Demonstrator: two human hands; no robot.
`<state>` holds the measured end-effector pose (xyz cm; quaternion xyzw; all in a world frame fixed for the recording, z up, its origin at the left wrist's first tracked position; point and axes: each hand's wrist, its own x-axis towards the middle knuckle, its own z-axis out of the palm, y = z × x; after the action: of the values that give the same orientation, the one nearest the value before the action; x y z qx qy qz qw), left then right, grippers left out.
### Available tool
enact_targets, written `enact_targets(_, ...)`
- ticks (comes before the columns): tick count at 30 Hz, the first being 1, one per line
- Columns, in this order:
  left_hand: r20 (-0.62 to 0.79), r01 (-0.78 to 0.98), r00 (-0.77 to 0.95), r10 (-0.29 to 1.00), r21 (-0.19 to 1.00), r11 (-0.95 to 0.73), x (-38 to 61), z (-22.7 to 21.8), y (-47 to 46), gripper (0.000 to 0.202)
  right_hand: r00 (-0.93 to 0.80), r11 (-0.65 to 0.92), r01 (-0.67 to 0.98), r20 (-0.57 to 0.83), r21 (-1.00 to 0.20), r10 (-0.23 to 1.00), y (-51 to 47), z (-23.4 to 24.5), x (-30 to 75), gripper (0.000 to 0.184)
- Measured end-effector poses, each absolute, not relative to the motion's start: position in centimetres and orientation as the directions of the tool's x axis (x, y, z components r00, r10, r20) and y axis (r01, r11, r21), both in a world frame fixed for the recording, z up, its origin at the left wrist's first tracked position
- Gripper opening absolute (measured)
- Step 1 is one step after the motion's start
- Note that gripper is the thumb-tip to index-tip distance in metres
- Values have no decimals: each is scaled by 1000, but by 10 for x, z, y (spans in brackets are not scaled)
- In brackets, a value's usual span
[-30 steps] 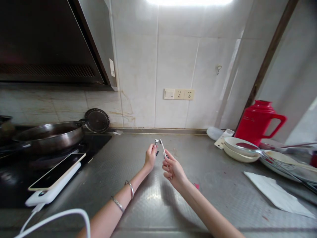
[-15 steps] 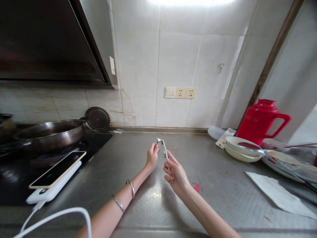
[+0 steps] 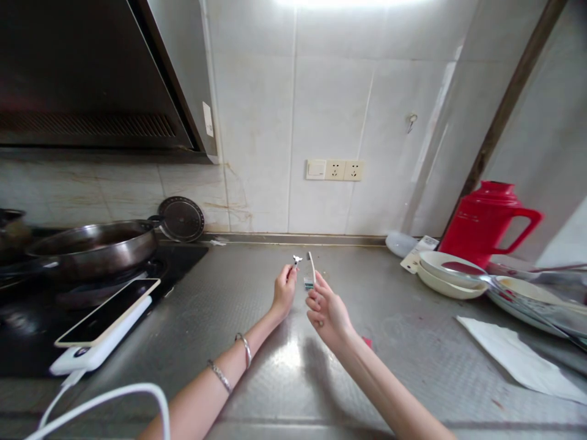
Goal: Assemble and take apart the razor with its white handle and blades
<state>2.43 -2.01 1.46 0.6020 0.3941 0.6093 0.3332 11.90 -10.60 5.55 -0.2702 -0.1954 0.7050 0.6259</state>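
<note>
Over the steel counter [image 3: 220, 330], my left hand [image 3: 283, 293] is closed on a small object with a white, shiny, forked-looking tip [image 3: 297, 260]; its kind is too small to make out. To the right, my right hand [image 3: 328, 308] pinches a slim white toothbrush [image 3: 312, 266], upright, with a dark patch at the left of its head. A gap separates the brush from the left-hand object. By my right fingertips shows a small item with a teal band [image 3: 309, 283]; I cannot tell whether it is held or lies behind. My right forearm partly hides a red scrap [image 3: 367, 341].
On the left, a pan [image 3: 94, 250] sits on the black stove, with a phone [image 3: 107, 311] atop a white power bank [image 3: 101, 342] with a cable. At right stand a red thermos [image 3: 481, 223], bowls [image 3: 452, 284] and a paper sheet [image 3: 513, 354].
The brush head, earlier against the tip of the left-hand object, has moved right and now stands apart from it. My right hand has shifted slightly right; my left hand has barely moved.
</note>
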Motion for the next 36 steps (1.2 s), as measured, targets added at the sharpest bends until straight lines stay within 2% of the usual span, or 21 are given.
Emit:
enact_targets(3, 477, 68, -36, 878, 878, -474, 27, 15, -23, 23, -89, -143, -788, -118, -599, 989, -105, 57, 118, 49)
enact_targets(9, 462, 52, -62, 884, 886, -460, 27, 16, -24, 24, -96, -199, -776, -200, -599, 975, -120, 46, 107, 50)
enact_targets(14, 474, 56, -50, 879, 880, -471, 28, 15, -26, 25, -85, -161, -811, -158, -563, 984, -111, 53, 113, 50)
enact_targets(21, 508, 33, -41, 860, 861, -507, 30, 13, -26, 28, -111, -200, -813, -192, -547, 975, -124, 50, 105, 48)
enact_targets(27, 514, 7, -30, 857, 858, -514, 31, 13, -28, 27, -119, -175, -864, -146, -471, 982, -115, 56, 113, 46)
enact_targets(36, 503, -30, -60, 862, 862, -505, 30, 13, -22, 22, -132, -204, -847, -177, -491, 975, -129, 53, 100, 48)
